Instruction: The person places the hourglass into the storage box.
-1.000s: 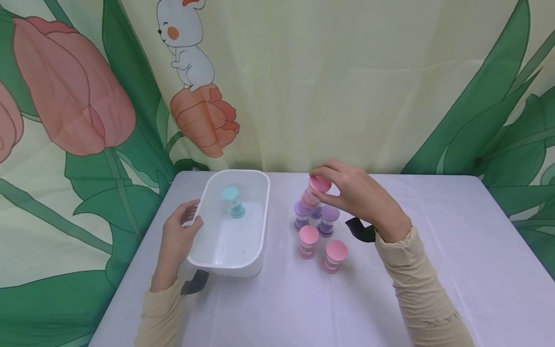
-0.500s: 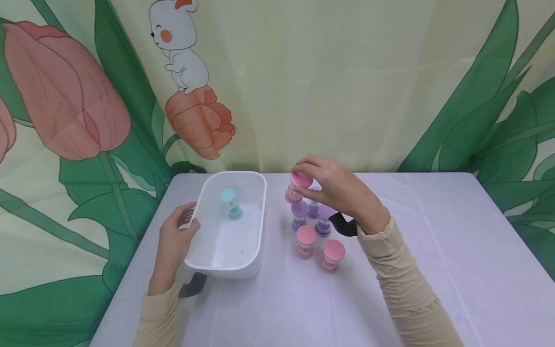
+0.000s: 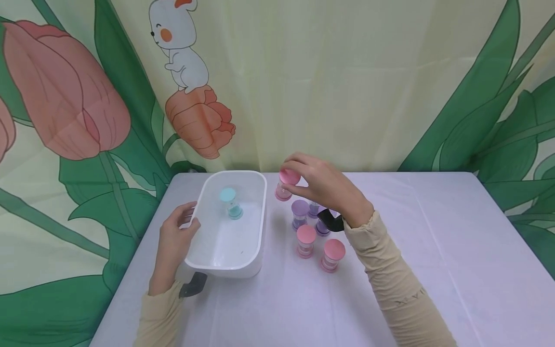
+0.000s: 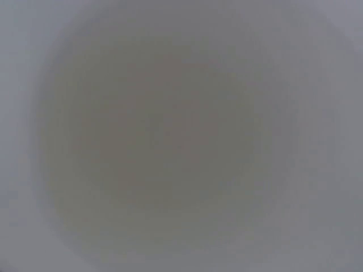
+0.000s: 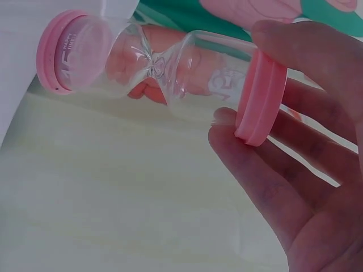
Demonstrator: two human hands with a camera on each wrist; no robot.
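In the head view my right hand (image 3: 323, 185) pinches a pink-capped hourglass (image 3: 284, 185) by its top cap, above the table. The right wrist view shows clear glass and pink caps on this hourglass (image 5: 156, 68), with thumb and fingers at one cap. My left hand (image 3: 175, 241) grips the left rim of a white plastic bin (image 3: 260, 236). Inside the bin stands a teal hourglass (image 3: 231, 202). Below my right hand are purple hourglasses (image 3: 299, 214), partly hidden by it. Two more pink hourglasses stand nearer, one (image 3: 305, 241) left of the other (image 3: 331, 255).
A white cloth covers the table (image 3: 433, 250). Behind it hangs a curtain (image 3: 338, 96) printed with a rabbit, a carrot and tulips. The left wrist view is only a grey blur.
My right hand has carried the pink hourglass leftward, away from above the purple ones and toward the bin. My left hand stays on the bin's rim.
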